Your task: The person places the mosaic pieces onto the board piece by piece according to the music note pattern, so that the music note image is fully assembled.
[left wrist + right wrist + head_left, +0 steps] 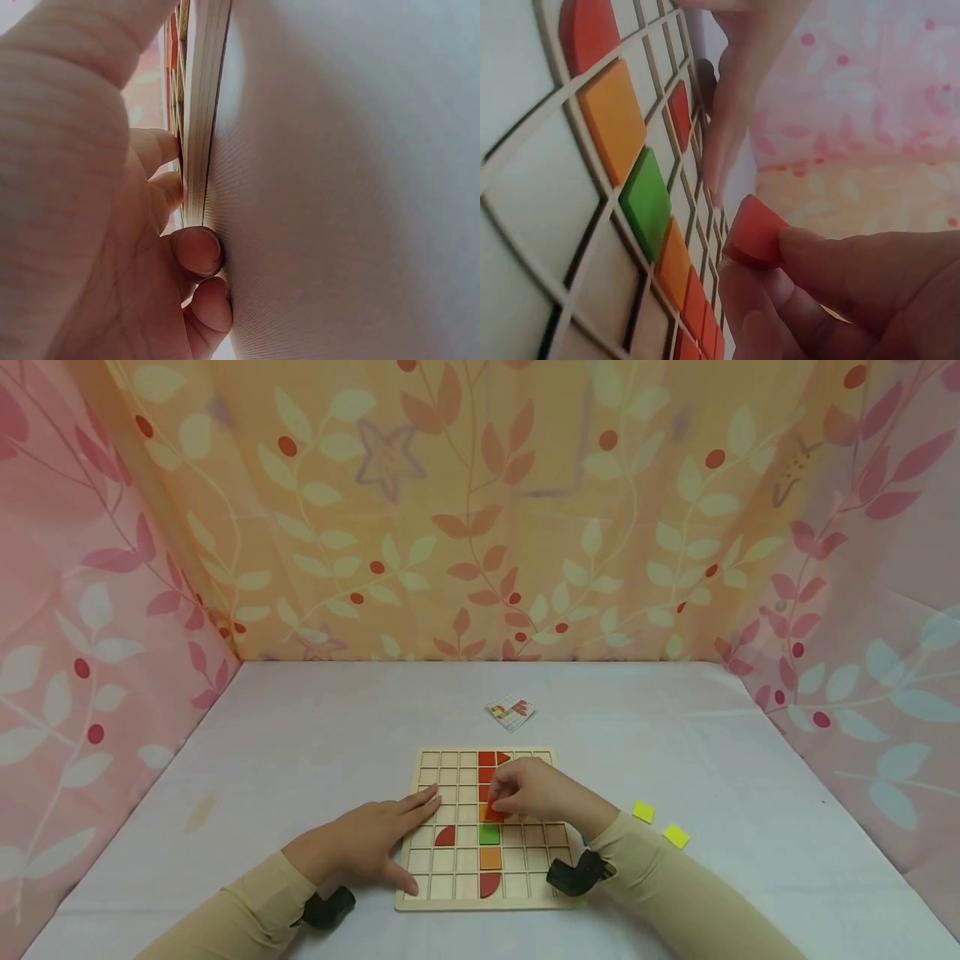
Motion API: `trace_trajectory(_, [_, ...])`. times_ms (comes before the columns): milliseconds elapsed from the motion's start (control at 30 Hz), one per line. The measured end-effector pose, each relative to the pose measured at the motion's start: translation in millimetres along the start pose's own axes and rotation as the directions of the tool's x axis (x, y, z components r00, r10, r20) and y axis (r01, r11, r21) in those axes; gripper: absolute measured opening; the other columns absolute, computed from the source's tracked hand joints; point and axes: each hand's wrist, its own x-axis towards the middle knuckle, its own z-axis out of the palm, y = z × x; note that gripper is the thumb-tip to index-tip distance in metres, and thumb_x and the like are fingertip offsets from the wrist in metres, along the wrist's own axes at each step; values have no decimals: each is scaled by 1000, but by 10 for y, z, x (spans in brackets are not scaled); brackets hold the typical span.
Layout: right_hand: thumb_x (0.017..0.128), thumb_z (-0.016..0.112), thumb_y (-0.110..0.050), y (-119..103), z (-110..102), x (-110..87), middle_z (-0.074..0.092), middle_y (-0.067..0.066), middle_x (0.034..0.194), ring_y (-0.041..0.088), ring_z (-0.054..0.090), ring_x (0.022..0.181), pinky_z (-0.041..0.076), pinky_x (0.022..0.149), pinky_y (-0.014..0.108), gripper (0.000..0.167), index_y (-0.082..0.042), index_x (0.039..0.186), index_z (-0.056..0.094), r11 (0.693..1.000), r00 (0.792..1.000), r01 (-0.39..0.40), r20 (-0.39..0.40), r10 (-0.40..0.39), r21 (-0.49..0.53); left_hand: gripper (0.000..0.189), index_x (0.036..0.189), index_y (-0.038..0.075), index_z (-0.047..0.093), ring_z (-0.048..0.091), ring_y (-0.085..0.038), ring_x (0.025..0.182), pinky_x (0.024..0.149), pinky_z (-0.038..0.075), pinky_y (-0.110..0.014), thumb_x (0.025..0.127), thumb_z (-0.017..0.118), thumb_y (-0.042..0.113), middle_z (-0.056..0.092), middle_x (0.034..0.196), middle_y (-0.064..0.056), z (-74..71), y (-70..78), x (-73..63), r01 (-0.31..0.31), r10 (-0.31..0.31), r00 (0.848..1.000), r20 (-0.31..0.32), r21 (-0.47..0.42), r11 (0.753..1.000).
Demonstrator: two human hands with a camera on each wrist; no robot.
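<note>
A wooden grid board (487,907) lies on the table. My right hand (534,789) pinches a small red tile (756,232) between thumb and fingers, over the board's middle column. That column has several red squares at the top, then an orange one partly covered by the hand, a green square (489,835), another orange square (490,858) and a red quarter-circle (490,885). Another red quarter-circle (445,836) sits in a cell to the left. My left hand (363,842) rests with spread fingers along the board's left edge; its thumb reaches the near left corner.
Beyond the board lies a small pattern card (512,712). Two yellow tiles, one farther off (643,812) and one nearer (676,836), lie right of the board by the right forearm. Flowered cloth (480,527) encloses the back and sides of the table.
</note>
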Motion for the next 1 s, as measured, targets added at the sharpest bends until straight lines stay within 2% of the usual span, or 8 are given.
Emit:
trace_trajectory(233, [80, 68, -8, -107, 161, 194, 57, -10, 66, 5, 52, 61, 45, 57, 22, 13, -17, 71, 64, 996, 998, 39, 47, -36, -75, 109, 148, 23, 13, 30, -24, 133, 99, 33, -49, 63, 53, 78, 5, 154, 4, -14, 11, -11, 6, -6, 1000, 7, -3, 1000])
trace_trajectory(367, [77, 70, -8, -156, 238, 249, 55, -10, 62, 3, 48, 59, 41, 55, 20, 14, -17, 68, 63, 993, 997, 36, 73, -28, -111, 109, 148, 22, 15, 31, -25, 132, 98, 33, -50, 63, 54, 77, 7, 154, 3, -20, 16, -16, 3, -3, 1000, 4, -9, 1000])
trace_trajectory(667, [77, 71, -8, -225, 320, 280, 54, -11, 62, 3, 46, 58, 40, 56, 20, 15, -17, 69, 63, 984, 998, 1, 58, 9, -176, 109, 148, 23, 15, 33, -26, 131, 97, 34, -50, 62, 54, 77, 7, 154, 4, -14, 0, -9, 1, -1, 1000, 1, -10, 1000])
trace_trajectory(1000, [75, 73, -11, -239, 349, 264, 51, -9, 58, 5, 45, 56, 38, 53, 20, 18, -15, 64, 60, 987, 997, -50, 57, 59, -154, 109, 148, 22, 15, 31, -25, 132, 98, 34, -49, 62, 53, 77, 7, 154, 4, -2, -10, 0, -5, 5, 1000, 0, -9, 1000])
